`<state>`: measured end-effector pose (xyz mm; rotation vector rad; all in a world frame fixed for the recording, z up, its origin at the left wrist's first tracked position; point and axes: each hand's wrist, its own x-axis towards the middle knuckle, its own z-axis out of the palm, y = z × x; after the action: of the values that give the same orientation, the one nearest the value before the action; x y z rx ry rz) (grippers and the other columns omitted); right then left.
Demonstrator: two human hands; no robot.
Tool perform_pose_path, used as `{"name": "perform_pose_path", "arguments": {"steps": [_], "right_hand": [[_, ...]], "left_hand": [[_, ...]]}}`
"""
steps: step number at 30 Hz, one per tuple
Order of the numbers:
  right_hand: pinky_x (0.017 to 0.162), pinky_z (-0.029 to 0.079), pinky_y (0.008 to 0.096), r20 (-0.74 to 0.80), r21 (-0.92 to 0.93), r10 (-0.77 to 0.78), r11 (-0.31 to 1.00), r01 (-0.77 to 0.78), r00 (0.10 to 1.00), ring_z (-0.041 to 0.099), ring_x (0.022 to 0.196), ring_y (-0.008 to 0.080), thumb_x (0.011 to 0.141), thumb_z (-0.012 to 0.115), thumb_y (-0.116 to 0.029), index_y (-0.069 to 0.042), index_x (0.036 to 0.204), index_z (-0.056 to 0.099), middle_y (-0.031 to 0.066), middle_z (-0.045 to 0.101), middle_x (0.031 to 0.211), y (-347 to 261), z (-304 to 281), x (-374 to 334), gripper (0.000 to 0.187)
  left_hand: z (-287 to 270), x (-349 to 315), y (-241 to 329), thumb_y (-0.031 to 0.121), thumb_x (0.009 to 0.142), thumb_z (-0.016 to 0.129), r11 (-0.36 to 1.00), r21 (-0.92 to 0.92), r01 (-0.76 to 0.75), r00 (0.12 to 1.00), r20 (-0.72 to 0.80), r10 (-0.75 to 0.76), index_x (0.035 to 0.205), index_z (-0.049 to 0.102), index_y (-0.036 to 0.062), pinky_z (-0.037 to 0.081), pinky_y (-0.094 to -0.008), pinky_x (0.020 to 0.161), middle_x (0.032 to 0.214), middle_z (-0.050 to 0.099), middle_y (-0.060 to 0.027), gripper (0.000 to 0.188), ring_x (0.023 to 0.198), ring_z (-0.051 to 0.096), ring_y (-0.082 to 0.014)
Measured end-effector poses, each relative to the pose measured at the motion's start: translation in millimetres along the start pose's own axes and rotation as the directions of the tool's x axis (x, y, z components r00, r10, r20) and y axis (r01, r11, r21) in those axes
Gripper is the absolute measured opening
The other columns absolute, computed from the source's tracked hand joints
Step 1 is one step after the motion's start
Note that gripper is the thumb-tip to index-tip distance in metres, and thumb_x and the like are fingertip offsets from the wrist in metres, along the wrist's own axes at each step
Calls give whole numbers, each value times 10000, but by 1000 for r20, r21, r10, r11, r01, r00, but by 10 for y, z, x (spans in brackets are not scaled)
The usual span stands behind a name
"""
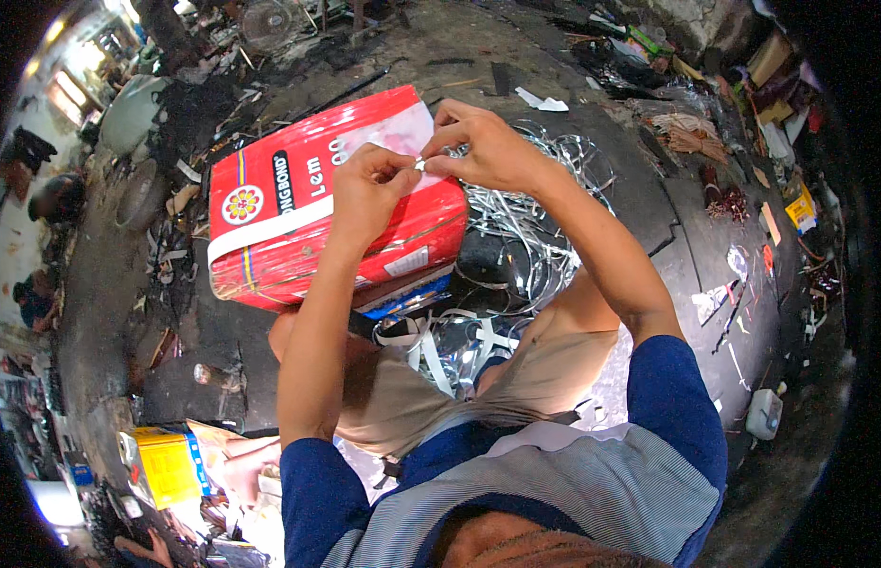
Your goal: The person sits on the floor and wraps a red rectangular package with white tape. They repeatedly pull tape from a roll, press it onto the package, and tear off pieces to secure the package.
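Note:
A red carton [279, 185] with a glossy surface and a flower emblem lies tilted in front of my knees. A flat white strap [270, 227] crosses its near side and runs up to my fingers. My left hand [372, 185] is closed in a pinch on the strap at the carton's right part. From the right, my right hand [483, 147] pinches at the same spot, its thumb and forefinger almost touching the left ones. A small white piece [420, 165] shows between the fingertips; whether it is the strap's end or a clip, I cannot tell.
Right of the carton, a loose tangle of shiny strips [554, 246] lies on the dark floor. Under the carton's near edge shows a blue box [407, 295]. A yellow box [170, 464] stands at lower left, a small white block [764, 414] far right. Scraps litter the edges.

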<state>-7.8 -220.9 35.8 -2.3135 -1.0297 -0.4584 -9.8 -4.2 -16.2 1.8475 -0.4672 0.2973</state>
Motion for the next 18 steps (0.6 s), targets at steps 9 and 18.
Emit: {"name": "perform_pose_path", "arguments": {"steps": [9, 18], "right_hand": [[744, 504, 389, -214, 116, 240, 969, -220, 947, 616, 815, 282, 823, 765, -217, -59, 870, 777, 119, 581, 851, -56, 260, -64, 166], [648, 457, 356, -159, 248, 523, 842, -478, 838, 535, 697, 198, 774, 753, -214, -27, 851, 599, 86, 542, 762, 51, 415, -23, 254]], "left_hand": [[-9, 34, 2, 68, 790, 804, 1000, 9, 4, 1000, -12, -4, 884, 754, -6, 495, -274, 622, 790, 659, -66, 129, 685, 625, -127], [32, 51, 20, 130, 778, 771, 979, 196, -51, 996, -67, 66, 834, 750, 6, 509, -288, 619, 731, 710, -92, 138, 654, 656, -134]]}}
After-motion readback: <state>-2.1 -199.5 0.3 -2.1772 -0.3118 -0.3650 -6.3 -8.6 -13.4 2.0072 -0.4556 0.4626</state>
